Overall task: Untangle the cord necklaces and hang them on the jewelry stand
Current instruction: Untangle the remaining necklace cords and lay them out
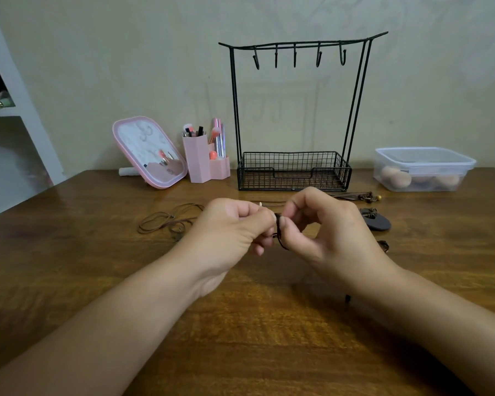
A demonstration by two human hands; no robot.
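Note:
My left hand (pixel 230 224) and my right hand (pixel 326 224) meet over the middle of the wooden table (pixel 69 267), both pinching a dark brown cord necklace (pixel 279 232) between fingertips. Loose loops of brown cord (pixel 166 221) trail on the table to the left. A dark round pendant (pixel 377 221) and a beaded pendant (pixel 369 197) lie to the right, partly hidden by my right hand. The black wire jewelry stand (pixel 295 167) is behind my hands; its several hooks (pixel 295 57) hang bare.
A pink tabletop mirror (pixel 149 152) and a pink holder with makeup brushes (pixel 203 161) stand at the back left. A clear lidded plastic box (pixel 423 170) sits at the back right. A white shelf (pixel 12 110) is at the far left.

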